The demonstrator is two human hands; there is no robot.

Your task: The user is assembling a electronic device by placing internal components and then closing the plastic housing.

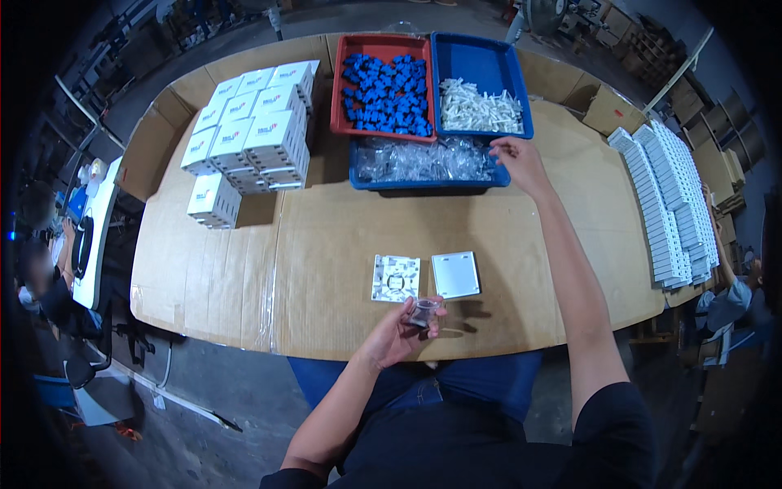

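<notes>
Left hand [399, 330]: held at the near table edge, fingers curled round a small clear plastic piece [422, 312].
Right hand [515, 155]: stretched out to the far trays, fingers loosely bent over the rim of the tray of clear parts [423, 161]; I cannot tell whether it has hold of anything.
Table [326, 244]: cardboard-covered; a white open base [396, 278] lies just beside a white cover plate [455, 274], both near the left hand.
Supply: red tray of blue pieces [383, 81], blue tray of white pieces [481, 106].
Progress: one unit lies open, unassembled; boxed stacks [252, 130] on the left look finished.
</notes>
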